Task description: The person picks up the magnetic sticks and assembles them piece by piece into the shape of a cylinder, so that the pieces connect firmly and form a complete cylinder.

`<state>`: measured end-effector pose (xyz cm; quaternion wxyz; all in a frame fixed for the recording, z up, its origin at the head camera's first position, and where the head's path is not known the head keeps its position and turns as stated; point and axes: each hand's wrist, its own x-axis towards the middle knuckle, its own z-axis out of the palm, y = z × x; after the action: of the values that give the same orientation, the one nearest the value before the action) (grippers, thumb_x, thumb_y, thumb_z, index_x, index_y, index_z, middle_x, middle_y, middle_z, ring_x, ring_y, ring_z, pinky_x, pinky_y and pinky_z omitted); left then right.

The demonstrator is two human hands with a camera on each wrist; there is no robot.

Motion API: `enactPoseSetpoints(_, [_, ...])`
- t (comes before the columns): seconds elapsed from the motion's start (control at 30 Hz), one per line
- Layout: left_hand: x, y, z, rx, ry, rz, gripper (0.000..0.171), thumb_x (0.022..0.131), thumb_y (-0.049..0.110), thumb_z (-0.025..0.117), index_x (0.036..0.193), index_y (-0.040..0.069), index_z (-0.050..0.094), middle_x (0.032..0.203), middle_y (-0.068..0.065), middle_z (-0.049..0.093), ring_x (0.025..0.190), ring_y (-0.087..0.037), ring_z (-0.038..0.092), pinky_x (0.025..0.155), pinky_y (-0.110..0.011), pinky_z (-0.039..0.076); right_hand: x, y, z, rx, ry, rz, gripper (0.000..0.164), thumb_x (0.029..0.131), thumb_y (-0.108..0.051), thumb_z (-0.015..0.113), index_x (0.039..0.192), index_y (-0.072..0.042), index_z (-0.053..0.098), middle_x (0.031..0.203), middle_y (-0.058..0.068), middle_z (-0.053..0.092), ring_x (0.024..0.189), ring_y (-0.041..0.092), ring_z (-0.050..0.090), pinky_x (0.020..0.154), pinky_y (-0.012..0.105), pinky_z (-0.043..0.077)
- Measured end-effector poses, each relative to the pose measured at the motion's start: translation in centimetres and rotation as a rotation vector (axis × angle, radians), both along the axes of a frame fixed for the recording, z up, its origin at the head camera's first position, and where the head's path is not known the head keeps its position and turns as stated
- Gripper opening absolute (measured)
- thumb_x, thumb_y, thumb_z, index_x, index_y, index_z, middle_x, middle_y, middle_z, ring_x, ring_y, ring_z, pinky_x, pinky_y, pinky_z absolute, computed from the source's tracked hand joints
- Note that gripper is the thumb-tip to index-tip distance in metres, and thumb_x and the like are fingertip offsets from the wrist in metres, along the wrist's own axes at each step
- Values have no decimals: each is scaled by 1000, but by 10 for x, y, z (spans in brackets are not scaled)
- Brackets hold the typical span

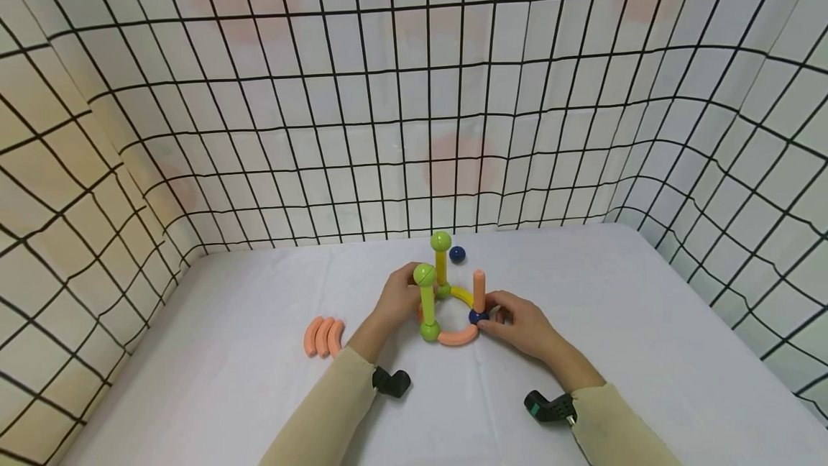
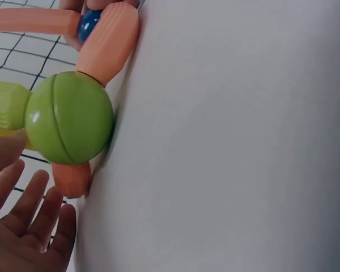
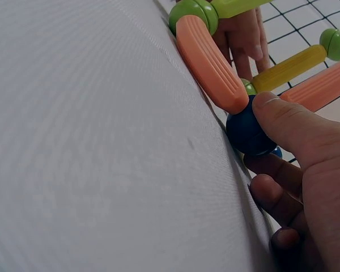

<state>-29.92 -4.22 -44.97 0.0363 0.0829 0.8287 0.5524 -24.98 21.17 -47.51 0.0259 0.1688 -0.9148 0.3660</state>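
A ring of curved rods and balls lies on the table. Its front piece is an orange curved rod (image 1: 458,337), joining a green ball (image 1: 430,331) to a blue ball (image 1: 478,317); a yellow curved rod (image 1: 462,295) forms the back. Uprights are a light green rod (image 1: 427,305), a yellow rod (image 1: 441,267), both topped by green balls, and a bare-topped orange rod (image 1: 479,292). My right hand (image 1: 524,322) pinches the blue ball at the orange upright's foot between thumb and fingers. Beside the left side of the ring, my left hand (image 2: 31,221) has loosely bent, spread fingers, gripping nothing visible.
Three loose orange curved rods (image 1: 322,336) lie side by side on the white table (image 1: 226,380), left of the ring. Behind the ring sits a loose blue ball (image 1: 457,254). Black netting (image 1: 401,121) over white walls encloses the table's back and sides.
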Motion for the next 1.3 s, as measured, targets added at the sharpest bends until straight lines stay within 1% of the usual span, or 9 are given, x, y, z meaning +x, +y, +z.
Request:
enactPoseSetpoints(0.1, [6, -8, 1, -24, 26, 21, 37, 92, 10, 65, 129, 10, 63, 124, -8, 67, 116, -26, 60, 105, -46, 47, 1, -1, 0, 1, -4, -2, 36, 89, -31, 76, 122, -19, 65, 102, -6, 66, 80, 9, 52, 68, 23, 43])
enactPoseSetpoints(0.23, [16, -22, 5, -11, 43, 45, 32, 95, 16, 65, 128, 13, 64, 126, -4, 67, 116, -23, 61, 102, -44, 48, 1, -1, 1, 3, 1, 7, 36, 90, -31, 75, 122, -19, 65, 100, -6, 65, 81, 9, 52, 68, 23, 43])
enactPoseSetpoints(0.43, [31, -38, 13, -19, 119, 80, 29, 98, 18, 62, 126, 9, 65, 123, -4, 69, 113, -22, 62, 100, -42, 49, 1, 2, 1, 10, 18, 5, 35, 90, -30, 75, 122, -19, 65, 96, -7, 63, 80, 9, 52, 67, 22, 43])
enactPoseSetpoints(0.6, [45, -52, 19, -41, 145, 109, 27, 97, 15, 62, 123, 7, 66, 120, -4, 70, 111, -21, 64, 98, -41, 50, -1, 2, 0, 4, 26, 3, 34, 90, -30, 75, 121, -20, 66, 95, -7, 63, 79, 9, 51, 66, 22, 43])
enactPoseSetpoints(0.73, [55, -65, 21, -70, 174, 106, 27, 95, 15, 65, 122, 10, 67, 120, -3, 70, 110, -21, 65, 99, -43, 49, -1, 0, -1, -3, 33, -1, 33, 90, -30, 75, 120, -20, 67, 99, -6, 64, 79, 8, 51, 66, 23, 43])
enactPoseSetpoints(0.87, [64, -79, 23, -154, 217, 70, 28, 94, 15, 68, 122, 13, 67, 122, -1, 69, 112, -22, 64, 99, -47, 48, -1, -2, 0, -9, 51, -4, 32, 90, -30, 75, 119, -21, 68, 106, -5, 66, 79, 7, 51, 68, 23, 43])
enactPoseSetpoints(0.97, [69, -88, 25, -211, 209, 71, 28, 94, 16, 68, 123, 16, 66, 124, 1, 67, 114, -23, 61, 101, -47, 47, -1, -3, 2, 2, 63, -5, 33, 90, -30, 75, 121, -22, 68, 111, -4, 67, 79, 6, 51, 68, 22, 43])
enactPoseSetpoints(1.07, [72, -97, 28, -230, 189, 83, 29, 95, 18, 68, 124, 18, 66, 126, 0, 65, 116, -24, 60, 103, -48, 45, -1, -4, 3, 5, 62, -10, 36, 90, -30, 74, 124, -21, 67, 116, -3, 67, 79, 6, 51, 69, 22, 43])
enactPoseSetpoints(1.3, [68, -124, 34, -250, 134, 74, 35, 95, 20, 67, 130, 16, 62, 131, -8, 62, 121, -27, 57, 104, -47, 42, 0, -5, 3, 38, 67, -35, 39, 91, -29, 73, 128, -20, 65, 119, -3, 67, 79, 6, 51, 69, 23, 43])
